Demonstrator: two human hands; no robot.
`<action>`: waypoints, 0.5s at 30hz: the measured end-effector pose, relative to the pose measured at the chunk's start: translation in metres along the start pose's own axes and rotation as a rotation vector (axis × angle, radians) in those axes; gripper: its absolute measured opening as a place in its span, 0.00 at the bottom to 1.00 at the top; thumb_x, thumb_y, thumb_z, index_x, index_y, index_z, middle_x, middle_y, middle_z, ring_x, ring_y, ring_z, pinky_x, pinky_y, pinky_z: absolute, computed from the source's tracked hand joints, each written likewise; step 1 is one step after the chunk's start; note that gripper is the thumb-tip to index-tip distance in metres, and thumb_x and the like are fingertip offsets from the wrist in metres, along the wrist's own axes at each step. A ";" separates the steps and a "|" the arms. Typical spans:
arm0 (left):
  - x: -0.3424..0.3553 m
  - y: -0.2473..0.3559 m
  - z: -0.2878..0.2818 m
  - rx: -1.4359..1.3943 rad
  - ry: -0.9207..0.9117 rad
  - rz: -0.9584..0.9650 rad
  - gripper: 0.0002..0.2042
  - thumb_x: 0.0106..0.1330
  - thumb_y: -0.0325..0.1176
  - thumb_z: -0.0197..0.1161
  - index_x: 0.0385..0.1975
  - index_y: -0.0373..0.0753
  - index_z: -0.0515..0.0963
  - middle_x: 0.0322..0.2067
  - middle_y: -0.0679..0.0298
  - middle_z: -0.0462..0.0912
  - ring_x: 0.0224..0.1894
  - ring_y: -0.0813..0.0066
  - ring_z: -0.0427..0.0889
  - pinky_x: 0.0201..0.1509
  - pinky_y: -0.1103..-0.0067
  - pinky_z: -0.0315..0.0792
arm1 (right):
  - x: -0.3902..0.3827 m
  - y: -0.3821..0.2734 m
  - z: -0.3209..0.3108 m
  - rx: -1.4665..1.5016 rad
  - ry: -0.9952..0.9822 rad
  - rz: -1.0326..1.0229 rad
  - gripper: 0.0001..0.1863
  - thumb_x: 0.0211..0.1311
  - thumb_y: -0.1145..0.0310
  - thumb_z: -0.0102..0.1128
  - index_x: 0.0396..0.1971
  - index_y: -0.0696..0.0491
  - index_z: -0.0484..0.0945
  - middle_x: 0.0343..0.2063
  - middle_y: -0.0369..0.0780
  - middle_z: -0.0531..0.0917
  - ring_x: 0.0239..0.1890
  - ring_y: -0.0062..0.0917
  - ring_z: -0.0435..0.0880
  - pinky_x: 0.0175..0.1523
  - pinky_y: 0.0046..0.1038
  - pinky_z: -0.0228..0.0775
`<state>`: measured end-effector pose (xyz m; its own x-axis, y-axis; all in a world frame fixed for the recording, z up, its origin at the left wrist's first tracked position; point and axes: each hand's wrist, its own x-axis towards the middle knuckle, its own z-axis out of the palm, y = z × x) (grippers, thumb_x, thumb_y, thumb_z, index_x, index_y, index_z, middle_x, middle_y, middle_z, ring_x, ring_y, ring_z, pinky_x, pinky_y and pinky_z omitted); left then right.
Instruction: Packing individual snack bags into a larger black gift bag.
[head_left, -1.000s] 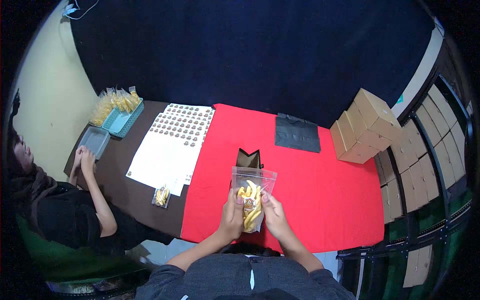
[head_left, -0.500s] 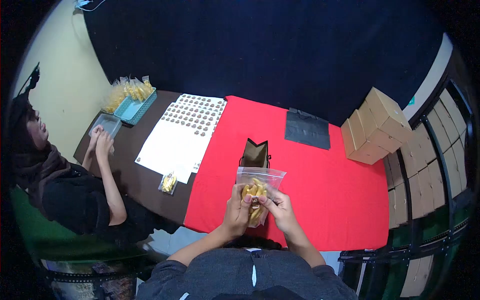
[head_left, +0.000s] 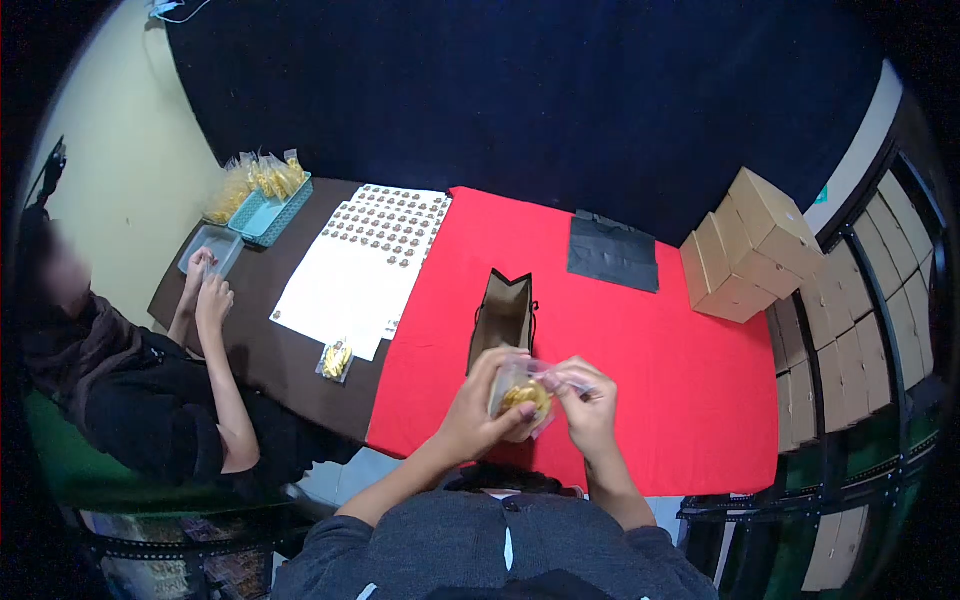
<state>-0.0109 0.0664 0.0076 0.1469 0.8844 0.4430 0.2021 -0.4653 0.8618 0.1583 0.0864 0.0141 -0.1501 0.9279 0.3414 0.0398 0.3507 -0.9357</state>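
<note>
The clear plastic pouch filled with curved yellow pieces (head_left: 524,396) is between the person's two hands, over the near part of the desk covered in bright red cloth (head_left: 640,400). The left hand (head_left: 476,414) wraps the pouch from its left side, fingers clamped around it and the thumb lying across the front. The right hand (head_left: 588,404) is at the pouch's upper right edge, its thumb and fingers pinched together on the clear plastic there; the exact grip is too small to make out. The pouch is tilted, its top toward the person's view.

Just beyond the hands stands a black paper gift bag with a brown inside (head_left: 504,312), its mouth open and its lower part partly hidden by the left hand. Farther back on the red cloth lies a flat black paper bag (head_left: 612,254), and to its right rises a stack of plain brown cardboard boxes (head_left: 748,250).

On the left, a dark brown tabletop (head_left: 275,352) bears overlapping white sheets printed with rows of small round emblems (head_left: 345,265). Near their lower corner lies a small clear packet of yellow pieces (head_left: 336,361). Behind, clear bags of yellow snacks (head_left: 270,178) stand in and beside a teal woven plastic basket (head_left: 278,226), with a translucent grey tray (head_left: 226,250) next to it. A co-worker's hands (head_left: 212,296) are raised near the tray.
</note>
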 end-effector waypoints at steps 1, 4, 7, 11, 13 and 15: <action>0.001 -0.005 -0.003 -0.080 -0.009 -0.008 0.16 0.62 0.37 0.58 0.44 0.33 0.69 0.43 0.55 0.73 0.49 0.66 0.73 0.52 0.75 0.66 | -0.002 0.000 0.002 -0.024 -0.049 -0.042 0.06 0.56 0.73 0.59 0.27 0.61 0.81 0.26 0.41 0.81 0.30 0.23 0.77 0.36 0.22 0.67; 0.002 -0.004 -0.014 -0.299 -0.058 -0.132 0.07 0.63 0.31 0.56 0.34 0.34 0.74 0.37 0.60 0.75 0.43 0.74 0.75 0.48 0.79 0.66 | -0.005 -0.007 0.008 -0.032 -0.095 -0.035 0.06 0.55 0.73 0.59 0.27 0.61 0.81 0.26 0.42 0.81 0.31 0.25 0.78 0.37 0.25 0.68; 0.005 -0.004 -0.019 -0.527 -0.123 -0.213 0.06 0.64 0.31 0.56 0.32 0.35 0.74 0.33 0.64 0.76 0.40 0.78 0.75 0.46 0.80 0.67 | -0.003 -0.009 0.004 0.018 -0.161 -0.006 0.08 0.59 0.71 0.56 0.29 0.61 0.80 0.27 0.41 0.81 0.32 0.24 0.78 0.39 0.25 0.68; 0.000 -0.018 -0.025 -0.594 -0.151 -0.253 0.09 0.65 0.35 0.55 0.31 0.34 0.74 0.32 0.64 0.77 0.40 0.78 0.75 0.46 0.79 0.66 | -0.004 -0.009 -0.005 0.107 -0.337 0.081 0.15 0.66 0.66 0.47 0.35 0.62 0.78 0.30 0.40 0.79 0.35 0.22 0.76 0.41 0.23 0.67; 0.000 -0.015 -0.026 -0.683 -0.165 -0.362 0.12 0.67 0.37 0.52 0.34 0.33 0.75 0.34 0.63 0.78 0.42 0.76 0.75 0.49 0.78 0.66 | -0.004 -0.009 -0.010 0.165 -0.375 0.091 0.17 0.68 0.64 0.43 0.37 0.63 0.77 0.31 0.40 0.78 0.36 0.22 0.76 0.42 0.23 0.67; -0.002 -0.017 -0.027 -0.585 -0.177 -0.336 0.14 0.68 0.38 0.50 0.35 0.32 0.75 0.32 0.65 0.77 0.40 0.79 0.73 0.45 0.80 0.66 | -0.004 -0.013 -0.014 0.186 -0.400 0.139 0.20 0.69 0.62 0.40 0.37 0.64 0.77 0.33 0.40 0.78 0.38 0.22 0.75 0.43 0.23 0.66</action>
<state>-0.0413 0.0731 -0.0013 0.3332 0.9346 0.1247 -0.2831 -0.0270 0.9587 0.1723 0.0801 0.0258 -0.5271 0.8295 0.1846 -0.0863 0.1639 -0.9827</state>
